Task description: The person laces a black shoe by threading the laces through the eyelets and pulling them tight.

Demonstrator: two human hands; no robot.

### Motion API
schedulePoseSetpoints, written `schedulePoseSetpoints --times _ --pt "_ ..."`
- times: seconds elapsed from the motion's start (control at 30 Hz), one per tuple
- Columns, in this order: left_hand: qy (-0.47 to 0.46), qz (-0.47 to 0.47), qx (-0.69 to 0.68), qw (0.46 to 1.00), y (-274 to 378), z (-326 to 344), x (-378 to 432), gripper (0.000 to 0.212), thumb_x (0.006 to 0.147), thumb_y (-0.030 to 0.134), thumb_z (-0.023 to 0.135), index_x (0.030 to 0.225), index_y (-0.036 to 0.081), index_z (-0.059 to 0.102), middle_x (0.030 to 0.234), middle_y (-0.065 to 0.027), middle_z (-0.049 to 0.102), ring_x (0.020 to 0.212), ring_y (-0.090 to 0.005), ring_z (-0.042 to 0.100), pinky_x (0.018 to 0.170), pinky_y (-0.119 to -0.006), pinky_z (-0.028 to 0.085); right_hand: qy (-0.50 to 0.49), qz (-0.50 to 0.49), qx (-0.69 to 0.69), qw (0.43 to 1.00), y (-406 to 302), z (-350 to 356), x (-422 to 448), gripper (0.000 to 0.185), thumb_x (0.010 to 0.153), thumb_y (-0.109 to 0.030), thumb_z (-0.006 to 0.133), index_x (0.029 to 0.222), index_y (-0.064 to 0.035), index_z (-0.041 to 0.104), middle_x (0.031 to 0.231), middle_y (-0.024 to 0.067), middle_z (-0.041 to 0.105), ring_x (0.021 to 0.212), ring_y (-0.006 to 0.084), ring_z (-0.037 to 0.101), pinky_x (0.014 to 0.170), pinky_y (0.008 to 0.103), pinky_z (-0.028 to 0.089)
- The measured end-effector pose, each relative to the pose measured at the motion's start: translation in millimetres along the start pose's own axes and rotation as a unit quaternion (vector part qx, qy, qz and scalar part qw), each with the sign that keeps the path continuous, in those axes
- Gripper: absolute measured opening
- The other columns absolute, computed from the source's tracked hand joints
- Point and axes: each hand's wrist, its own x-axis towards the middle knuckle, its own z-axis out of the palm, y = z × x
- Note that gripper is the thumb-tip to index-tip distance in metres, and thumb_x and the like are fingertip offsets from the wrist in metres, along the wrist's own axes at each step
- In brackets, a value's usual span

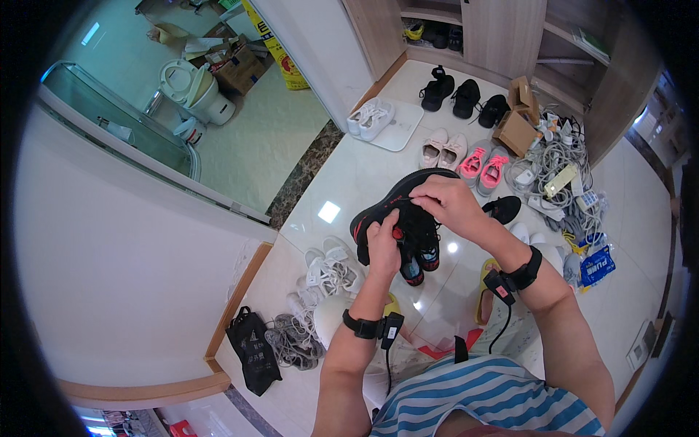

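A black shoe with red markings (379, 205) is held up in front of me, its side turned towards the camera. My left hand (384, 246) grips its near edge, the thumb lying on the upper. At the far part of the same shoe, my right hand (445, 201) pinches something thin and dark, perhaps a lace, between thumb and fingers. Below the held shoe, a pair of black shoes with red trim (420, 262) is partly hidden by it. Pink-laced grey sneakers (483, 166) and pale pink shoes (443, 148) stand just beyond my right hand.
White sneakers (334, 265) and grey shoes (295, 341) lie at the left, near a black bag (254, 349). White shoes rest on a white scale (404, 125). Black shoes (466, 99) line the open cabinet (502, 38). Tangled cables (546, 169) and cardboard boxes (515, 133) lie at the right.
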Motion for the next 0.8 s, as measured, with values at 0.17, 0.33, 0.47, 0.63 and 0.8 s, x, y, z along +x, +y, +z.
schedulePoseSetpoints --times 0.17,0.33,0.47,0.63,0.8 --pt "-0.015 0.006 -0.009 1.000 4.3 3.3 -2.6 0.011 0.087 0.010 0.060 0.088 -0.001 0.064 0.086 -0.0041 0.066 0.077 -0.0117 0.061 0.070 -0.025 0.048 -0.018 0.001 -0.042 0.999 2.4 -1.0 -2.2 0.012 0.078 -0.004 0.067 0.091 -0.0021 0.067 0.079 0.0103 0.062 0.066 0.0240 0.060 0.058 0.0318 0.047" --pt "-0.004 0.018 -0.016 1.000 -0.9 -4.9 0.6 0.012 0.088 0.010 0.059 0.090 0.000 0.064 0.088 -0.0037 0.066 0.078 -0.0113 0.061 0.071 -0.025 0.048 -0.014 -0.002 -0.076 0.997 1.4 -1.0 -2.2 0.014 0.077 -0.004 0.068 0.091 -0.0041 0.068 0.080 0.0089 0.062 0.068 0.0247 0.060 0.060 0.0326 0.048" --pt "-0.008 0.015 -0.017 1.000 -1.6 -5.0 0.5 0.012 0.088 0.011 0.059 0.089 0.001 0.064 0.088 -0.0034 0.066 0.079 -0.0108 0.061 0.071 -0.024 0.048 -0.017 -0.016 -0.096 0.995 4.3 -1.6 -2.9 0.015 0.075 -0.004 0.068 0.090 -0.0050 0.068 0.079 0.0082 0.061 0.070 0.0250 0.061 0.061 0.0336 0.048" --pt "-0.006 0.012 -0.023 1.000 0.4 -1.5 -0.4 0.011 0.088 0.011 0.059 0.087 0.001 0.063 0.086 -0.0028 0.065 0.078 -0.0107 0.060 0.071 -0.024 0.048 -0.021 -0.020 -0.106 0.994 3.5 -2.3 -3.0 0.015 0.074 -0.004 0.068 0.089 -0.0049 0.068 0.078 0.0082 0.060 0.072 0.0257 0.061 0.062 0.0343 0.049" --pt "0.007 0.007 -0.011 1.000 -1.2 -3.9 0.4 0.012 0.088 0.012 0.059 0.088 0.001 0.063 0.086 -0.0029 0.064 0.078 -0.0105 0.060 0.071 -0.024 0.048 -0.025 -0.030 -0.107 0.993 0.8 -3.2 -1.5 0.014 0.074 -0.004 0.068 0.088 -0.0040 0.068 0.078 0.0086 0.060 0.073 0.0262 0.061 0.062 0.0347 0.049"
